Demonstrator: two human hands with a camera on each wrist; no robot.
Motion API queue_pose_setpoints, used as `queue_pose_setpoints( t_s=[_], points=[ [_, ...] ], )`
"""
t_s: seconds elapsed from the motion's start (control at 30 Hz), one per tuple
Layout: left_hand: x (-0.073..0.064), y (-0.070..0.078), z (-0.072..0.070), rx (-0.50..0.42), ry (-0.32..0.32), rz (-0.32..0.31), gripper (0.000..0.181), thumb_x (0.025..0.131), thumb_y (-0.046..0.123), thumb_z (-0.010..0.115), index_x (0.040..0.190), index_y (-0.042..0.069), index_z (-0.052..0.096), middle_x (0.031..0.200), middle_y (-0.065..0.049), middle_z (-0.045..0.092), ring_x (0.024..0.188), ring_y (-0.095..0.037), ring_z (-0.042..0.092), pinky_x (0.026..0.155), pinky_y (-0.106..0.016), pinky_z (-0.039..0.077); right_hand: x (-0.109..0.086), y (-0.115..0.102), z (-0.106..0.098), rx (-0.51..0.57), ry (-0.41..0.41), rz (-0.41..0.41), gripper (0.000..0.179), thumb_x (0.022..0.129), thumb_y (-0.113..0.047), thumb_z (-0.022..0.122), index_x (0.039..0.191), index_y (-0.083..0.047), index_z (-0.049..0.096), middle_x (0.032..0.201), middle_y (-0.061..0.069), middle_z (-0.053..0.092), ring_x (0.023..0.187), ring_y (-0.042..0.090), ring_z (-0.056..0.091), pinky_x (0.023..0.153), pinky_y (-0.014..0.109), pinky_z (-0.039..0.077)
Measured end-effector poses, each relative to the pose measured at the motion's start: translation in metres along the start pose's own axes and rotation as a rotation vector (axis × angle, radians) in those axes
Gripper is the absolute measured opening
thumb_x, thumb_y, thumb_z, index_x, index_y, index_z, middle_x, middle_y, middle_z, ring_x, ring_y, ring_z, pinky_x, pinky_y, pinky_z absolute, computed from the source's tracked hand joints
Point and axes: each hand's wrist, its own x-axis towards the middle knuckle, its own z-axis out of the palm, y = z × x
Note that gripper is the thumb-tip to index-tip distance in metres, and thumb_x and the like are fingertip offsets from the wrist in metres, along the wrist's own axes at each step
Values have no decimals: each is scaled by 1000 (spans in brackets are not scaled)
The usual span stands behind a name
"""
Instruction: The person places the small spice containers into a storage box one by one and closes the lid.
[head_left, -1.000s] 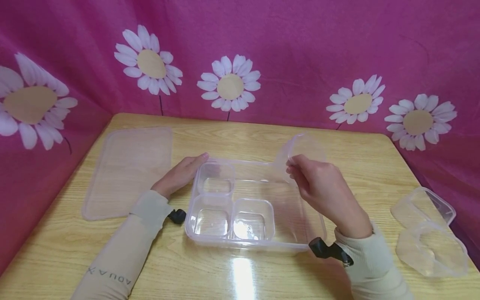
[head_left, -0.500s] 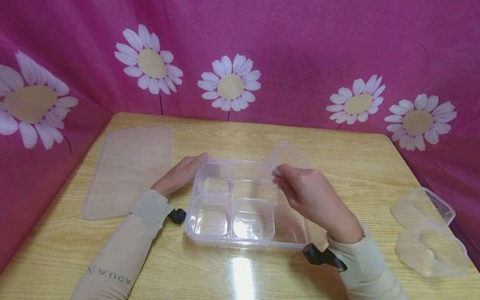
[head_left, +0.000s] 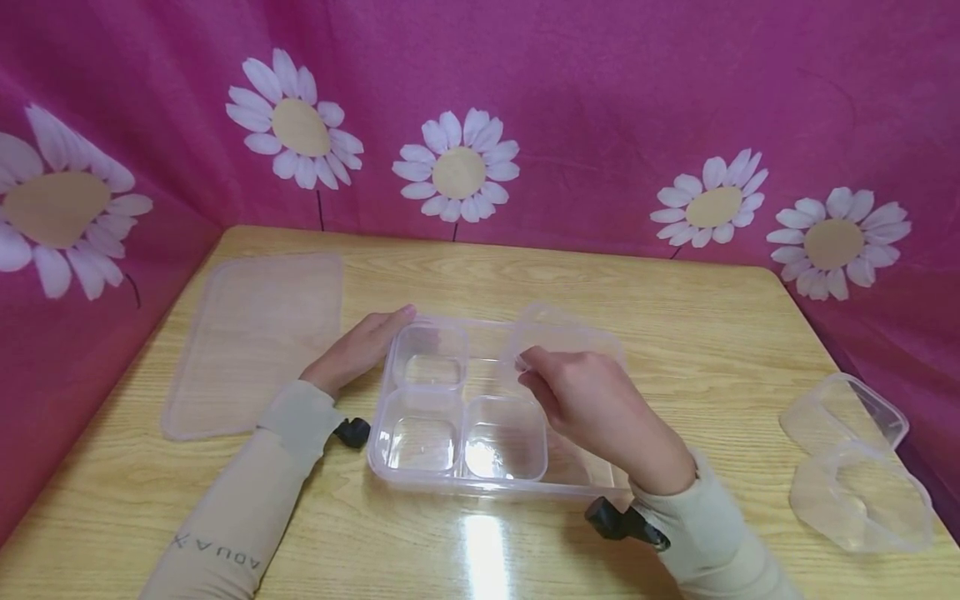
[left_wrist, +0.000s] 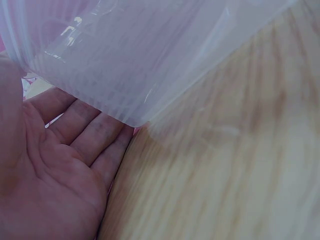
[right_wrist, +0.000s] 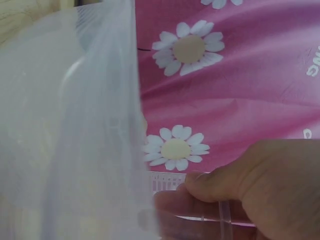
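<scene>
A clear plastic lunch box (head_left: pixel 517 488) lies on the wooden table. Three small square clear cups sit in it: one back left (head_left: pixel 432 333), one front left (head_left: pixel 420 446), one front middle (head_left: pixel 525 450). My left hand (head_left: pixel 358 350) rests against the box's back left corner; in the left wrist view its fingers extend behind the box wall (left_wrist: pixel 125 60). My right hand (head_left: pixel 600 404) pinches the edge of another clear plastic container (head_left: pixel 573 337), tilted over the back middle of the box. My right hand partly hides it and the right part of the box.
A flat translucent lid (head_left: pixel 258 333) lies on the table at the left. Two angular clear containers stand near the right edge, one behind (head_left: pixel 843 412) and one in front (head_left: pixel 862 500). A pink daisy-print curtain (head_left: pixel 577 100) hangs behind the table.
My right hand has moved left and a little nearer, carrying the clear container from the box's back right towards its back middle and lowering it. The left hand stays at the box corner.
</scene>
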Motion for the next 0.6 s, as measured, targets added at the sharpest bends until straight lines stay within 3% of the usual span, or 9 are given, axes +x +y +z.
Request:
queue_pose_setpoints(
  t_s=[0.17,0.4,0.5,0.6],
  points=[
    [0,-1,0,-2,-6,7,66,107,65,31,134,17,68,139,-7,68,143,-26,52,131,-53,26,2,-5,4,-6,-41,21,8,96,-7,70,92,-10,64,66,-4,57,55,7,43,51,23,43],
    [-1,-1,0,2,-7,11,65,108,64,30,135,18,68,140,-7,67,144,-26,52,131,-53,25,4,-8,13,-15,-104,15,13,98,-9,68,91,-9,57,61,-5,44,54,9,39,50,22,38],
    [-1,0,0,6,-6,6,65,107,65,30,136,19,67,140,-6,68,143,-26,53,131,-54,26,4,-8,17,-22,-99,-4,8,97,-7,67,100,-7,59,62,-3,52,52,9,46,50,23,44],
    [0,0,0,11,-1,6,66,107,65,30,137,19,66,141,-6,67,144,-26,53,131,-53,27,4,-8,19,-24,-103,-22,16,97,-5,67,110,-6,59,63,-1,59,50,10,49,48,24,45]
  ],
)
